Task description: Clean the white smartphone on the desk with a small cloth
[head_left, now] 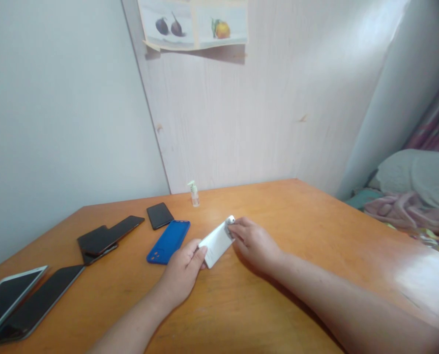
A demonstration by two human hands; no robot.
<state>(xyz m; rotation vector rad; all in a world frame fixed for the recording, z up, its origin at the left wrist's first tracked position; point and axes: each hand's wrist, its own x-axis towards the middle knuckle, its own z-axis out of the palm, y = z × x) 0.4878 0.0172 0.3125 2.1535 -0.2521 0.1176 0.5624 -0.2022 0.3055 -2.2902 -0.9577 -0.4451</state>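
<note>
My left hand [185, 268] grips the lower end of a white phone [215, 244], thumb on top and fingers underneath. The phone is tilted above the table, its pale back with faint lettering facing up. At its upper right corner, my right hand [256, 241] is closed, fingertips pinched around a small white object [230, 220] with a rounded end. Its exact kind is too small to make out, and my fingers partly hide that corner. Just beyond my left hand, a blue phone case [169, 241] lies on the table, inside up.
A black phone [160, 215] and a small pump bottle [194, 195] stand behind on the wooden table [278, 211]. To the left lie several dark devices [110, 236], a dark tablet [38, 305] and a white-framed tablet [14, 295]. Bedding [418, 187] is at the right.
</note>
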